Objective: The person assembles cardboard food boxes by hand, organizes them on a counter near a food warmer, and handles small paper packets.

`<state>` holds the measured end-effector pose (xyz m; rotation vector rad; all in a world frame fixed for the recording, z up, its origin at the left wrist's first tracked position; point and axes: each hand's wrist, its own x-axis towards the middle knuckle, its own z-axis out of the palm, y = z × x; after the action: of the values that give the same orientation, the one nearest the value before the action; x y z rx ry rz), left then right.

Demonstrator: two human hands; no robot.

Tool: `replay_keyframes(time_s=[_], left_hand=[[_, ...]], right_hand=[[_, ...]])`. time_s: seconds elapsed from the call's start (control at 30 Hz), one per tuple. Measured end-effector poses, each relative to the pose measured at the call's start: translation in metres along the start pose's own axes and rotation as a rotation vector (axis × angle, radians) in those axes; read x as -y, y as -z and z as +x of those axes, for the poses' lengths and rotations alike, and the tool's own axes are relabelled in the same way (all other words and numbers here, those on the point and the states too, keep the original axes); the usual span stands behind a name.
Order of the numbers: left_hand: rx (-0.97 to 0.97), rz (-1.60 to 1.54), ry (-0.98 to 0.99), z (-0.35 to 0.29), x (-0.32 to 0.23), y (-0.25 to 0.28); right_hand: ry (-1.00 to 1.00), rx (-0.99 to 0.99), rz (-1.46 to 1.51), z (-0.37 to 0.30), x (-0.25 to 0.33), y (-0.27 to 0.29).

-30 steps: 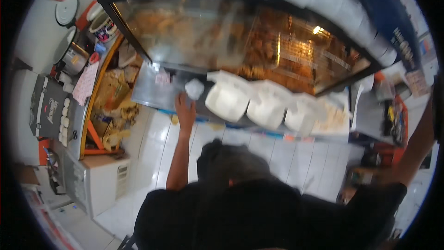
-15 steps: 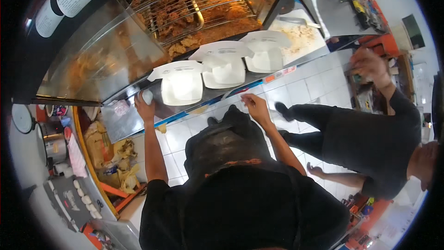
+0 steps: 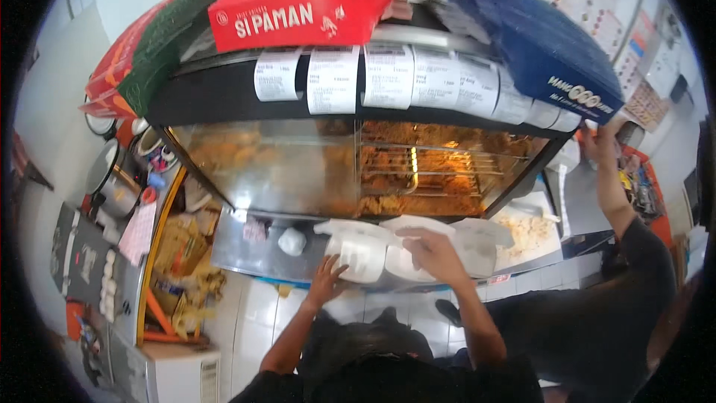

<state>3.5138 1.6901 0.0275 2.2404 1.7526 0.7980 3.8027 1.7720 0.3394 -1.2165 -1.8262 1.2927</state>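
Three white paper takeaway boxes stand in a row with lids up on the metal counter in front of a heated display cabinet (image 3: pixel 253 172). My left hand (image 3: pixel 325 282), fingers spread, is at the near left side of the left box (image 3: pixel 359 255). Over the middle box (image 3: pixel 403 263) is my right hand (image 3: pixel 436 255), slightly blurred, its fingers stretched out and nothing visible in them. The right box (image 3: pixel 477 254) lies beyond that hand. A white rounded bundle (image 3: pixel 291 242) sits on the counter left of the boxes, apart from my hands.
Fried food rests on wire racks (image 3: pixel 470 172) inside the cabinet. Paper slips (image 3: pixel 332 80) hang along its top, below a red carton (image 3: pixel 302 0) and dark blue cartons (image 3: pixel 537 41). A crumb-covered white board (image 3: pixel 526 227) lies at right. A co-worker (image 3: pixel 582 306) reaches past the cabinet's right end.
My view has tilted up, showing the cabinet top. My left hand has left the white bundle for the left box. My right hand has moved up over the middle box. The co-worker's arm reaches further forward.
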Motion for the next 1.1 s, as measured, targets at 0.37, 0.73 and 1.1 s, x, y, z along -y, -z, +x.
replay_keyframes(time_s=[0.37,0.73,1.1], left_hand=[[-0.211,-0.341,0.377,-0.101,0.101,0.093],[-0.327,-0.547,0.634,-0.193,0.135,0.171],[-0.250,-0.650,0.566,-0.137,0.122,0.156]], right_hand=[[0.511,0.276,-0.346,0.025,0.198,-0.052],[0.110,0.032,-0.699,0.122,-0.163,-0.412],[0.004,-0.149,-0.179,0.158,-0.195,-0.437]])
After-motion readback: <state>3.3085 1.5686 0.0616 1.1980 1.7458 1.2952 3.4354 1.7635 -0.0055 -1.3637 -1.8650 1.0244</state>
